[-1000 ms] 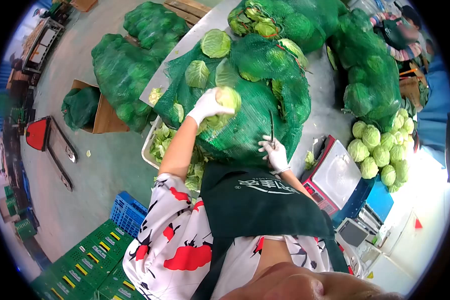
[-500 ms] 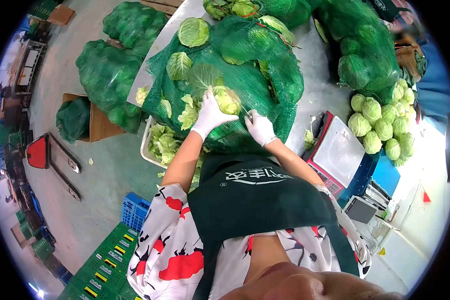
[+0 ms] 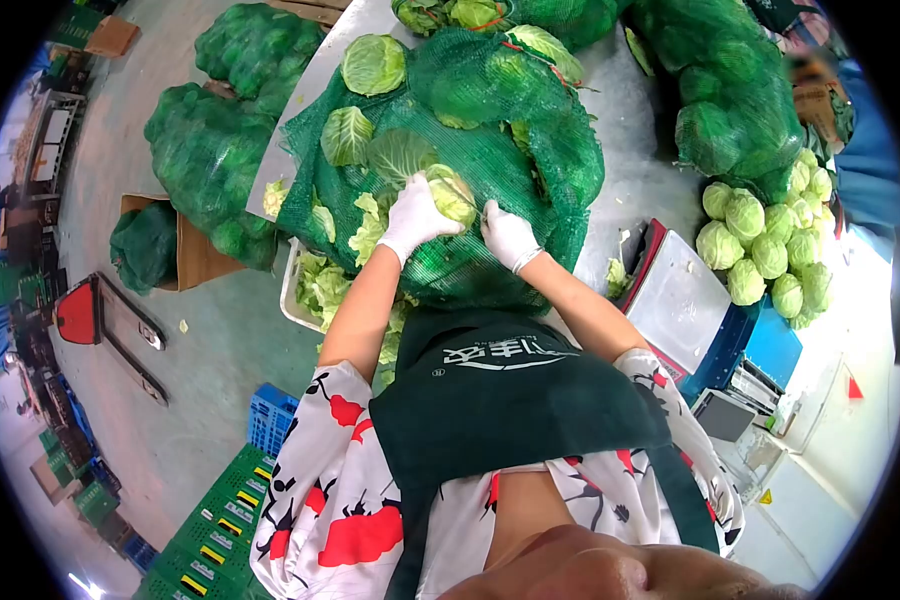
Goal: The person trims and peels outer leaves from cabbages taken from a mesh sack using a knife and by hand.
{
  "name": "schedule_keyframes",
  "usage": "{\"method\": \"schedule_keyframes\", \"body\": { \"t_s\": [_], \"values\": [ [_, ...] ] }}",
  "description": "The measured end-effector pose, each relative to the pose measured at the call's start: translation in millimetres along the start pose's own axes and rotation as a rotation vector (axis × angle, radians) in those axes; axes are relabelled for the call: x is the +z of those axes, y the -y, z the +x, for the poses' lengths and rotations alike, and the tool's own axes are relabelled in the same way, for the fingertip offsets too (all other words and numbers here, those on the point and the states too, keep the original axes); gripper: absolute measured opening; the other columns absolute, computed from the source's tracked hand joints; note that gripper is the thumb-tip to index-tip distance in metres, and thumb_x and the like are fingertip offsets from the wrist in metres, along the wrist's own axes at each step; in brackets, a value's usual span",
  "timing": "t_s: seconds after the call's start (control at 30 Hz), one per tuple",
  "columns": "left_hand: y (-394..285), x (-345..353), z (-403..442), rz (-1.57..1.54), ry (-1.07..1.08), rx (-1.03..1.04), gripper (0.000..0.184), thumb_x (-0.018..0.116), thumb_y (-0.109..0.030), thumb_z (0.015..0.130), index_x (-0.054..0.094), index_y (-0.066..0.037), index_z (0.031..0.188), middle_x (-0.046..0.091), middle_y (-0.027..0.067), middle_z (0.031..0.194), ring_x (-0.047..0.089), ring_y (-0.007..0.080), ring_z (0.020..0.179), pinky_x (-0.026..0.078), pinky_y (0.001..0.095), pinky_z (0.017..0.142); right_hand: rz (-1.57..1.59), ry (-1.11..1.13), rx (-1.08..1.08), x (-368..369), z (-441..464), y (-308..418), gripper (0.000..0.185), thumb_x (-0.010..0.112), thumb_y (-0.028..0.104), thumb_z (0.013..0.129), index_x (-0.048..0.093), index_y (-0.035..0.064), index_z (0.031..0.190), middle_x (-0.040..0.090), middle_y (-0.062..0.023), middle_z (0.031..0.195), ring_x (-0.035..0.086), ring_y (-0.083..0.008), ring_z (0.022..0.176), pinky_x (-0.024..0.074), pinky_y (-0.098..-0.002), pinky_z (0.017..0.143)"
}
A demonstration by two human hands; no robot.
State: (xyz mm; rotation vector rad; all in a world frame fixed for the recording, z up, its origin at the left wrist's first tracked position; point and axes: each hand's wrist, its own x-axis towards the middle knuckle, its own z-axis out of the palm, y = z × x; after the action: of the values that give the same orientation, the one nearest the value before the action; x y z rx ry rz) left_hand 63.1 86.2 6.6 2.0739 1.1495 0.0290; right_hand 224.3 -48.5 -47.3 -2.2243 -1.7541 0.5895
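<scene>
My left hand (image 3: 417, 220), in a white glove, is wrapped round a pale green cabbage (image 3: 454, 198) from its left side. Just right of that cabbage, my gloved right hand (image 3: 508, 237) is closed, its fingertips near the cut side. What it grips is hidden, though a thin sliver shows by the fingers. Both hands are over a green mesh sack (image 3: 435, 268) spread across the table. A large loose leaf (image 3: 400, 155) lies just beyond the held cabbage. Further off on the mesh are a whole cabbage (image 3: 374, 64) and a smaller leafy piece (image 3: 347, 136).
Trimmed leaves fill a white crate (image 3: 292, 300) at the table's left edge. To the right are a scale (image 3: 678, 300) and a pile of cabbages (image 3: 768, 255). Full mesh sacks (image 3: 210, 165) stand on the floor at left, near a red pallet jack (image 3: 78, 312).
My right hand has shifted slightly up and left, its fingers turned more upward. The left hand and its cabbage have tilted and moved slightly left.
</scene>
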Motion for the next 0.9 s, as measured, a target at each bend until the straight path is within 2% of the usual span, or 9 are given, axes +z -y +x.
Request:
{"method": "schedule_keyframes", "body": {
  "t_s": [0.3,0.43,0.5,0.57,0.63,0.7,0.77,0.83,0.9],
  "values": [
    [-6,-5,11,0.05,0.051,-0.041,0.101,0.09,-0.043,0.05,0.046,0.007,0.126,0.06,0.0258,0.121,0.062,0.0377,0.113,0.052,0.0419,0.096,-0.07,0.21,0.273,-6,22,18,0.033,0.047,0.007,0.09,0.049,-0.0058,0.121,0.071,-0.0243,0.087,0.071,-0.042,0.08,0.0565,-0.0503,0.075],
    [-15,3,-4,0.098,-0.014,-0.044,0.106,0.09,-0.041,0.051,0.042,0.007,0.132,0.055,0.0255,0.129,0.057,0.0394,0.12,0.051,0.0431,0.098,0.032,0.203,0.346,19,29,-4,0.033,0.053,0.012,0.09,0.052,-0.0022,0.12,0.07,-0.027,0.092,0.07,-0.0411,0.088,0.0553,-0.0495,0.08],
    [-8,4,-10,0.072,-0.039,-0.033,0.119,0.091,-0.04,0.053,0.03,0.006,0.144,0.042,0.0276,0.143,0.047,0.0415,0.131,0.047,0.0467,0.103,0.18,0.201,0.313,23,28,-11,0.032,0.058,0.016,0.089,0.054,0.0004,0.117,0.07,-0.0269,0.094,0.07,-0.0406,0.089,0.0548,-0.049,0.081],
    [6,14,-30,0.077,-0.164,0.017,0.127,0.092,-0.041,0.053,0.023,0.005,0.149,0.033,0.0285,0.151,0.04,0.0425,0.137,0.043,0.0509,0.106,0.379,0.074,0.22,36,25,-13,0.05,0.063,0.019,0.087,0.051,0.011,0.135,0.07,-0.0245,0.095,0.07,-0.0403,0.085,0.0558,-0.0467,0.079],
    [1,13,-52,0.226,-0.313,0.061,0.136,0.092,-0.044,0.053,0.014,0.002,0.155,0.015,0.0273,0.161,0.019,0.045,0.148,0.024,0.0592,0.116,0.52,-0.044,0.191,19,7,10,0.061,0.062,0.017,0.088,0.046,0.0169,0.146,0.07,-0.0243,0.094,0.07,-0.04,0.082,0.0569,-0.0461,0.077],
    [-11,1,-69,0.415,-0.341,0.192,0.122,0.089,-0.038,0.062,0.021,-0.003,0.156,0.016,0.0233,0.162,0.017,0.044,0.149,0.016,0.0563,0.119,0.423,0.001,0.057,36,7,9,0.071,0.06,0.018,0.088,0.035,0.0256,0.154,0.068,-0.0236,0.113,0.07,-0.0394,0.081,0.0584,-0.0458,0.073],
    [-6,4,-84,0.396,-0.272,0.3,0.106,0.088,-0.032,0.066,0.032,-0.008,0.153,0.022,0.0216,0.161,0.02,0.0448,0.148,0.018,0.0569,0.119,0.396,-0.055,-0.035,22,0,28,0.073,0.059,0.021,0.089,0.03,0.0324,0.155,0.047,-0.0176,0.148,0.071,-0.0369,0.082,0.0602,-0.0435,0.075],
    [5,14,-96,0.332,-0.322,0.314,0.095,0.083,-0.036,0.074,0.037,-0.007,0.151,0.021,0.0227,0.162,0.02,0.0468,0.147,0.021,0.0565,0.118,0.546,-0.131,-0.1,23,0,31,0.068,0.058,0.024,0.089,0.035,0.0336,0.153,0.06,-0.0186,0.135,0.072,-0.0351,0.079,0.0595,-0.0423,0.077],
    [25,25,-106,0.385,-0.502,0.266,0.079,0.074,-0.038,0.084,0.043,-0.006,0.149,0.02,0.0224,0.162,0.021,0.0483,0.146,0.024,0.0567,0.116,0.678,0.116,0.139,13,-1,50,0.067,0.056,0.025,0.09,0.036,0.0308,0.153,0.071,-0.0189,0.108,0.071,-0.0336,0.074,0.0589,-0.0419,0.074]
  ]
}}
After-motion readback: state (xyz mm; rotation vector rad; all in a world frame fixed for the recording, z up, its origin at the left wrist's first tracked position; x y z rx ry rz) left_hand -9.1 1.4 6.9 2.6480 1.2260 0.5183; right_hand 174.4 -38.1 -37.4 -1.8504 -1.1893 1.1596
